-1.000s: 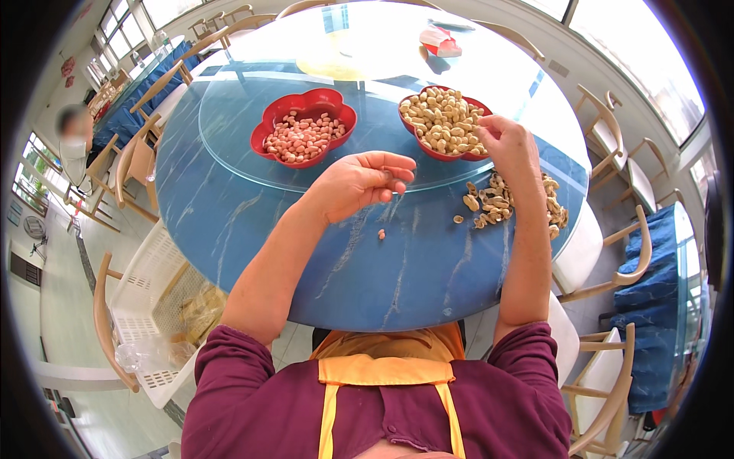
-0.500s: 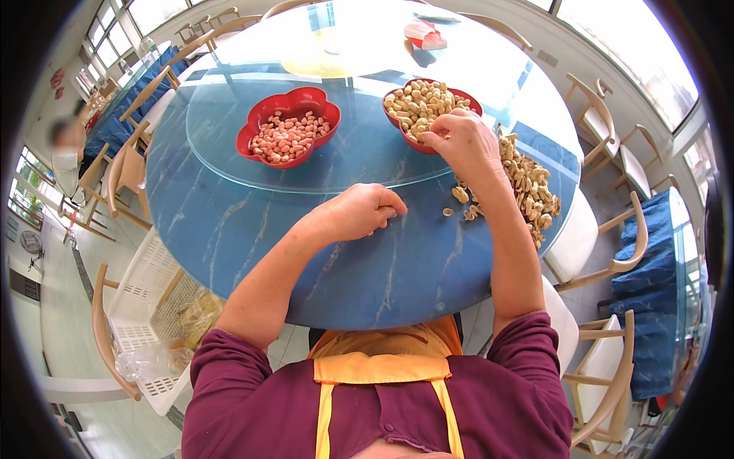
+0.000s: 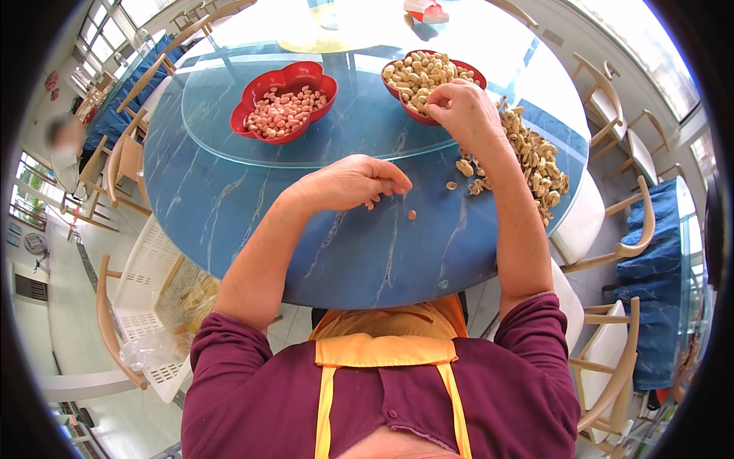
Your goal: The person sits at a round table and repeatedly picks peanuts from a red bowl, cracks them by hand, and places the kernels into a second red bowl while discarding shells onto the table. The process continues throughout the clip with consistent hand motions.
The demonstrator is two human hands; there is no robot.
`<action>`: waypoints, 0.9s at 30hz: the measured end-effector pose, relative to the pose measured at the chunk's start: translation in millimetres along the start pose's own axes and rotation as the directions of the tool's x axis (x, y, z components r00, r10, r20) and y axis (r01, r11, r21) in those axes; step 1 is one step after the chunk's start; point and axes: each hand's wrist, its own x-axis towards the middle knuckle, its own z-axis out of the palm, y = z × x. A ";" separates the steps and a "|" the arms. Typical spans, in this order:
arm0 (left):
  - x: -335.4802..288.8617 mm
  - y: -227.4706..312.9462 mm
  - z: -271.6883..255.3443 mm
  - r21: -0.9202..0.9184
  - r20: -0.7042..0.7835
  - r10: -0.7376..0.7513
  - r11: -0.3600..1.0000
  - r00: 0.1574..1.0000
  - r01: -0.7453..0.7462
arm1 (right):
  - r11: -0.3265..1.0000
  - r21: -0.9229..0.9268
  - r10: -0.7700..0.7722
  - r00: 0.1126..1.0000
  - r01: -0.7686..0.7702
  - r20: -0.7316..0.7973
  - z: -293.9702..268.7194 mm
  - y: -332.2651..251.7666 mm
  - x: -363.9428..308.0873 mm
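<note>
Ideally, we're curling lightly, nuts (image 3: 419, 76) just beyond our right hand (image 3: 468, 113), a kernel (image 3: 412, 215) beside our left hand (image 3: 345, 183), any pinch unclear.

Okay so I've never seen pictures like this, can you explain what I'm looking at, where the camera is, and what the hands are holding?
There's no machine: these are a person's own bare hands. The camera is worn on their head, looking down; its wide fisheye lens bends straight edges.

On the blue table is a glass disc carrying two red bowls. The left bowl holds shelled peanuts; the right bowl holds unshelled peanuts. Peanut shells lie around the right forearm, and one loose kernel sits near the left hand.

The right hand is at the right bowl's near edge. Curled fingers hide whether either hand holds anything.
</note>
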 end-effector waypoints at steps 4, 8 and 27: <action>-9.0 6.5 -5.0 0.114 -0.046 0.025 0.993 0.999 -0.020 | 1.000 0.024 -0.015 1.000 0.016 -0.020 1.2 5.9 -1.7; -10.8 19.5 25.5 0.685 -0.083 0.544 0.640 0.835 -0.349 | 0.999 -0.022 -0.041 0.999 0.040 -0.033 3.6 8.2 0.6; -22.5 -29.3 72.1 0.766 -0.208 0.660 0.569 0.722 -0.299 | 0.996 0.066 -0.063 0.998 0.065 -0.030 3.8 11.0 4.1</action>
